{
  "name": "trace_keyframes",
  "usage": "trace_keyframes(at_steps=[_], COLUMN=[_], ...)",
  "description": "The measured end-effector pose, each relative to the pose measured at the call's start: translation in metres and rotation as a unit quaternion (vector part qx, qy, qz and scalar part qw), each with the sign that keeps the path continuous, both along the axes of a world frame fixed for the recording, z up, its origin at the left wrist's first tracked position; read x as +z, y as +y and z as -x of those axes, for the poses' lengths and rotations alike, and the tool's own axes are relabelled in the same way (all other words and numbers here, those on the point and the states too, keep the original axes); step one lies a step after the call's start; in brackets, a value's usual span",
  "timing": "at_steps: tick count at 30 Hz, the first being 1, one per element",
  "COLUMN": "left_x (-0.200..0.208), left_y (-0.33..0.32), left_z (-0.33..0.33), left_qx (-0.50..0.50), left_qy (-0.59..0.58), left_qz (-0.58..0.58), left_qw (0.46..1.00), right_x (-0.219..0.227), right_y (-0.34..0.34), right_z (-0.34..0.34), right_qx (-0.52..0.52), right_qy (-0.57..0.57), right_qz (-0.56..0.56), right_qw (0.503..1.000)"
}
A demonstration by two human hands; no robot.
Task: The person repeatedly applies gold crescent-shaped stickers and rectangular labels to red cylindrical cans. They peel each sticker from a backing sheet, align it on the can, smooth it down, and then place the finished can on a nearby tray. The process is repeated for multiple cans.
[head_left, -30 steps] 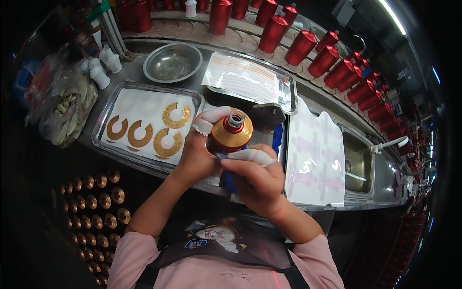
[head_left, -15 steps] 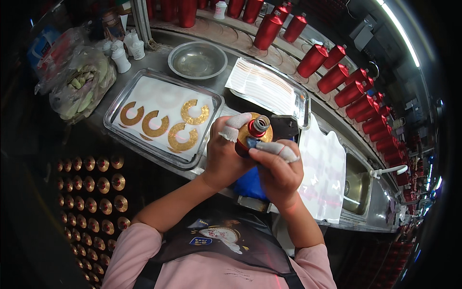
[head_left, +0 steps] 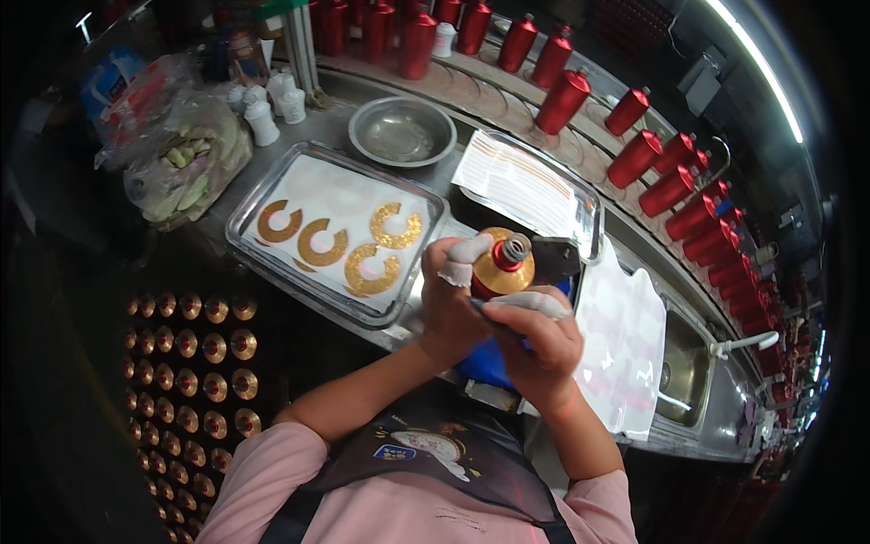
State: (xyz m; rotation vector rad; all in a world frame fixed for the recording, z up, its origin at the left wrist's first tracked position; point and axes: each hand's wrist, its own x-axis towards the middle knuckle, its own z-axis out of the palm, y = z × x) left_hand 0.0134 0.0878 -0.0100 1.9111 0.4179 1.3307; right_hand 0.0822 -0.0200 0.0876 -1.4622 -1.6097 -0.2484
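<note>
A red bottle with a gold shoulder [head_left: 495, 272] and a bare threaded neck stands in front of me, its mouth tilted up. My left hand [head_left: 450, 304] is wrapped round its left side, with whitish covers on the fingers. My right hand [head_left: 546, 340], also with a covered finger, pinches a small dark piece [head_left: 478, 306] at the bottle's near lower edge; its kind is too small to tell. Left of my hands, a metal tray [head_left: 243, 238] bears white paper with several gold C-shaped cutouts [head_left: 394, 226].
Behind the tray sit a metal bowl [head_left: 364, 145], white bottles [head_left: 260, 122] and a plastic bag of greens [head_left: 188, 163]. Striped sheets [head_left: 512, 181] lie on another tray. Red bottles [head_left: 636, 156] line a conveyor. White sheeting [head_left: 619, 354] borders a sink [head_left: 686, 367]. Gold-topped bottles [head_left: 215, 347] stand lower left.
The whole view has shifted, so things sit further right and lower. My right fingers have moved from the gold shoulder down to the bottle's near edge. The red bottles on the conveyor have shifted along.
</note>
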Motion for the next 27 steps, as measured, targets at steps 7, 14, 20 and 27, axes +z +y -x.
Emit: trace_keyframes(at_steps=[7, 14, 20, 27], left_x=[0.034, 0.032, 0.034, 0.033], left_y=[0.062, 0.026, 0.041, 0.044], left_z=[0.015, 0.014, 0.009, 0.014], left_qx=[-0.364, -0.098, -0.195, -0.287], left_qy=[0.081, 0.064, 0.003, 0.043], left_qz=[0.108, 0.012, 0.013, 0.194], left_qw=[0.921, 0.993, 0.981, 0.937], right_x=[-0.001, 0.0, 0.007, 0.002], right_y=[0.004, 0.011, 0.017, 0.019], right_z=[-0.005, 0.004, 0.007, 0.004], right_qx=[-0.163, -0.135, -0.148, -0.134], right_qy=[-0.018, -0.008, 0.008, 0.042], right_qz=[0.006, 0.009, 0.013, 0.004], right_qw=[0.986, 0.991, 0.989, 0.99])
